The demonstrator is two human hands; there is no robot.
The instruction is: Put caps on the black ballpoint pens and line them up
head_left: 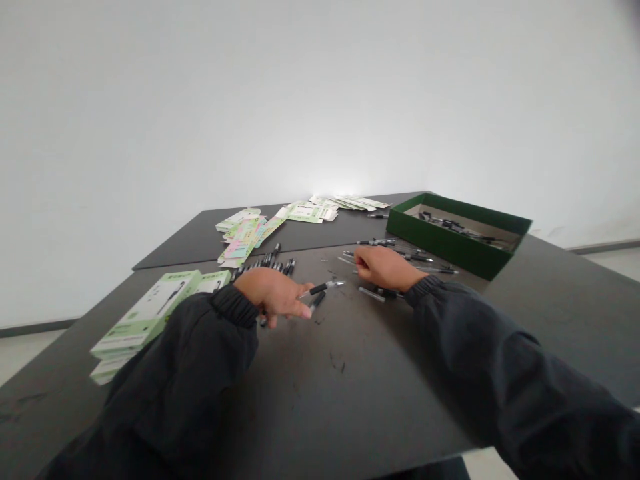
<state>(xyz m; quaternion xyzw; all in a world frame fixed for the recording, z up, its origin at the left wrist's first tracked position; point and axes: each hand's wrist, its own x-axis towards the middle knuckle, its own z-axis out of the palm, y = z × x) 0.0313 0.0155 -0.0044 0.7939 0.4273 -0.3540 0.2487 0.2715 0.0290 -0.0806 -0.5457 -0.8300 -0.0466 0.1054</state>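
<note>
A pen [325, 288] with a black grip and clear tip sticks out from the fingers of my left hand [275, 293], which is closed on it. Just below it, close to the thumb, is a dark pen part [317, 302]; whether the hand also holds this I cannot tell. My right hand [385, 267] is low over the scattered pens [420, 257], its fingers curled in and their tips hidden. Beside that hand lies a clear tube-like piece [373, 294]. Behind my left hand a row of black pens [275, 261] lies partly covered.
A green open box [445, 245] holding several loose pens stands at the right. Stacked green-and-white pen boxes [150, 313] are at the left. Flattened cartons [245, 240] and more cartons [310, 212] lie along the back of the dark table [320, 387], before a white wall.
</note>
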